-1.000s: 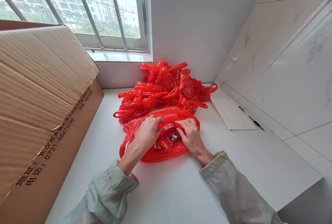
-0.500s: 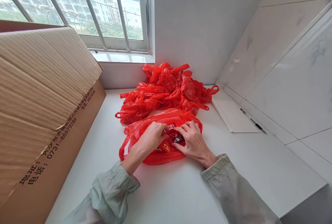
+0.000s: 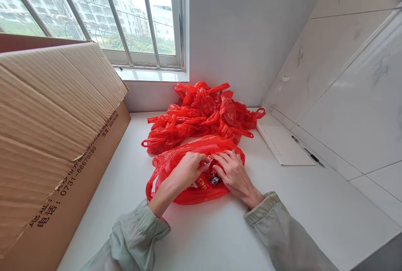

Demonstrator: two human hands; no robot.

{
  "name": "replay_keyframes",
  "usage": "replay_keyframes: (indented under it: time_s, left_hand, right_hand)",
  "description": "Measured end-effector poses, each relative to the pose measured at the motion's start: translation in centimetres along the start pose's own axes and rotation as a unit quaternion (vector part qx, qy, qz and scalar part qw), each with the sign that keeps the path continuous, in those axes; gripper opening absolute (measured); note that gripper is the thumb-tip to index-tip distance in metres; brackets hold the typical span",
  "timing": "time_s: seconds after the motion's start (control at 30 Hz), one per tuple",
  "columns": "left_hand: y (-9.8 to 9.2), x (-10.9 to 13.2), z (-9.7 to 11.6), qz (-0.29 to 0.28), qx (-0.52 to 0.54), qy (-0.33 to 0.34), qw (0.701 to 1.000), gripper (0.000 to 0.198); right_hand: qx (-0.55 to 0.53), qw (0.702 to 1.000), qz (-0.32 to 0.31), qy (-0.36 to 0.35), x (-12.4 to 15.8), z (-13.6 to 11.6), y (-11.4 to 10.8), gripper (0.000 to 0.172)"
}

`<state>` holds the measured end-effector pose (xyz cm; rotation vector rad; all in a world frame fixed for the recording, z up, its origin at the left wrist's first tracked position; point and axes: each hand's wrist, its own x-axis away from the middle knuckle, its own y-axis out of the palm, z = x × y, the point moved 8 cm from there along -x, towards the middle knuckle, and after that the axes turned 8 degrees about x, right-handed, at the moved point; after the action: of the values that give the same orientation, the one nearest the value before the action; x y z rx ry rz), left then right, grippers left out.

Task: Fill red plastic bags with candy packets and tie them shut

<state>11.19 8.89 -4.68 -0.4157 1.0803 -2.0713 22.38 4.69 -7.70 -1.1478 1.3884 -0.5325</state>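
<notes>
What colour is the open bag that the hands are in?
Red: the open bag is plain bright red plastic along its front, best seen in the head view.

Passage, front: bench [image 3: 213, 237] between left sleeve [image 3: 135, 233] and right sleeve [image 3: 279, 229], up to the open red bag [image 3: 201, 197].
Passage, left: strip between bag and cardboard box [image 3: 63, 107].
Passage, right: bench short of notepad [image 3: 284, 143] and pen [image 3: 309, 152].
Obstacle, rear: heaped red bags [image 3: 201, 116], wall [image 3: 241, 40] behind.
Obstacle, bag mouth: left hand [image 3: 186, 168], right hand [image 3: 234, 174], narrow gap between.
</notes>
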Motion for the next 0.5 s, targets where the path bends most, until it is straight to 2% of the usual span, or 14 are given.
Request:
replay_keyframes:
  time_s: [0.17, 0.23, 0.33, 0.43, 0.5]
  left_hand:
    - [-2.4, 0.8, 1.7, 0.001, -0.027, 0.031, 0.999, 0.021]
    - [-3.8, 1.2, 2.2, 0.007, -0.033, 0.04, 0.999, 0.021]
    - [-6.8, 2.1, 1.8, 0.066, -0.074, 0.015, 0.995, 0.018]
    - [-8.9, 3.2, 0.1, 0.107, -0.132, -0.052, 0.984, 0.047]
    - [-9.0, 4.0, -1.8, 0.07, -0.146, -0.125, 0.979, 0.071]
  right_hand:
    - [-0.007, 1.0, -0.014, -0.016, -0.1, -0.6, 0.1, 0.03]
    - [-0.014, 1.0, 0.016, -0.007, -0.1, -0.4, -0.5, 0.028]
    - [-0.027, 0.996, 0.087, 0.001, 0.0, -0.1, -1.8, 0.027]
    - [-0.031, 0.987, 0.159, 0.007, 0.4, 0.3, -3.2, 0.026]
    - [-0.026, 0.98, 0.196, 0.018, 0.7, 0.9, -4.0, 0.027]
